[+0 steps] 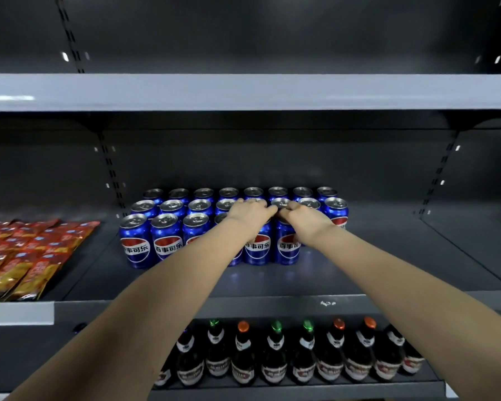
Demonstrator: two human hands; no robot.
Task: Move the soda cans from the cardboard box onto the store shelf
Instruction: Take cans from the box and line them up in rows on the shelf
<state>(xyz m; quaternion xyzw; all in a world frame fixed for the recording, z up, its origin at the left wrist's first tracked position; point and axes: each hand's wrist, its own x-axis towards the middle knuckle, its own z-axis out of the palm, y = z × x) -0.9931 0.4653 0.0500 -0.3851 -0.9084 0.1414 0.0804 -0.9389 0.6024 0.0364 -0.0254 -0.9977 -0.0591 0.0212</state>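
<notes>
Several blue soda cans (135, 241) stand upright in three rows on the dark grey middle shelf (359, 273). My left hand (248, 214) reaches over the front row and grips the top of a front-row can (258, 246). My right hand (302, 217) grips the top of the can beside it (287, 247). Both cans stand on the shelf, at the right end of the front row. The two hands nearly touch. The cardboard box is out of view.
Red and orange snack packets (26, 256) lie on the shelf to the left. Dark glass bottles (272, 360) with coloured caps line the shelf below. A grey shelf board (243, 92) hangs above. Bare shelf lies right of the cans.
</notes>
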